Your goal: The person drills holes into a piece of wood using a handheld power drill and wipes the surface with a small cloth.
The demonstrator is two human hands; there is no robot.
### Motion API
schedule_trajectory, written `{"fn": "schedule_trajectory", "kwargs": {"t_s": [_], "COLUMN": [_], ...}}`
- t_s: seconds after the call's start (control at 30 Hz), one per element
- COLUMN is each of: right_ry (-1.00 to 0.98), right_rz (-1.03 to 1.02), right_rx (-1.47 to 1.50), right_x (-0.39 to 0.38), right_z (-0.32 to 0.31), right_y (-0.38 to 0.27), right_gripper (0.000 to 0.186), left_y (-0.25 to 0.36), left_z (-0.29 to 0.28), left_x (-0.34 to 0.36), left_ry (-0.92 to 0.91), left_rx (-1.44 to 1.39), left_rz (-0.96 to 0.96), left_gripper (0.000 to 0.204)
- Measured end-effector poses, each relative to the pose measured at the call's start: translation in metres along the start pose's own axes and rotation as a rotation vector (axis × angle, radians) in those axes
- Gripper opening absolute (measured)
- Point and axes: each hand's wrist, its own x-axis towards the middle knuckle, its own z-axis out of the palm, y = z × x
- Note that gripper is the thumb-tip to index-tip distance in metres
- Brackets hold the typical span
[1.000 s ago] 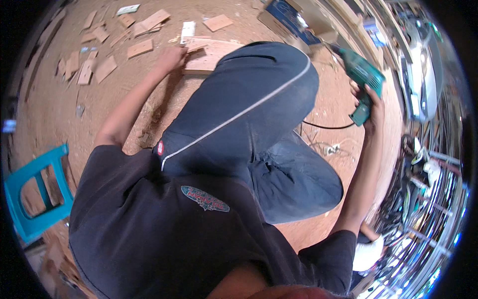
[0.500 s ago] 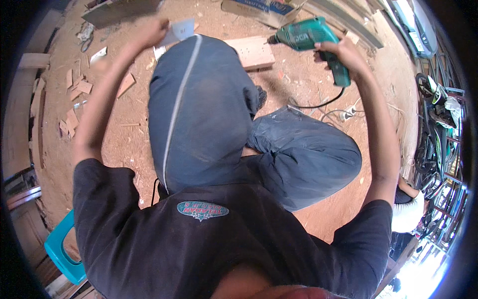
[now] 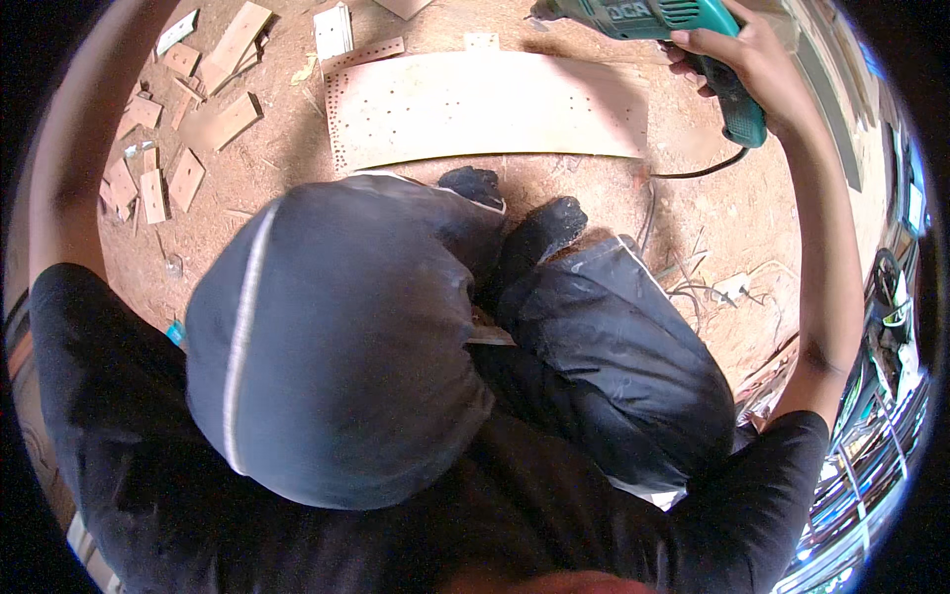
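My right hand is wrapped round the handle of a green corded power drill, held at the top right with its nose pointing left. The drill's black cord trails down from the handle. Below and left of the drill lies a wide pale wooden board, dotted with many small holes, densest at its left end. My left forearm reaches up out of the picture at the top left, so the hand itself is cut off.
Small wooden offcuts lie scattered on the dusty floor at the left. A white drilled block is beyond the board's left end. My bent legs take up the middle. A white socket with cables lies at the right.
The view has shifted, bringing the wide drilled board into sight. The drill, still in my right hand, sits higher in the picture. My left hand has gone out of the top edge.
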Motion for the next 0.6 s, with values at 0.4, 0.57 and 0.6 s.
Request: {"fn": "schedule_trajectory", "kwargs": {"t_s": [0.4,0.57,0.6], "right_ry": [0.083,0.112,0.061], "right_rz": [0.025,0.082,0.08], "right_rx": [-0.182,-0.032,-0.044], "right_x": [-0.046,-0.083,-0.083], "right_z": [0.0,0.014,0.008], "right_y": [-0.03,-0.051,-0.055], "right_gripper": [0.032,0.039,0.04], "left_y": [0.059,0.1,0.108], "left_z": [0.038,0.194,0.219], "left_x": [-0.086,-0.125,-0.134], "left_ry": [0.522,1.1,1.113], "left_rx": [-0.271,-0.911,-0.907], "left_rz": [0.117,-0.032,-0.115], "left_gripper": [0.037,0.041,0.041]}}
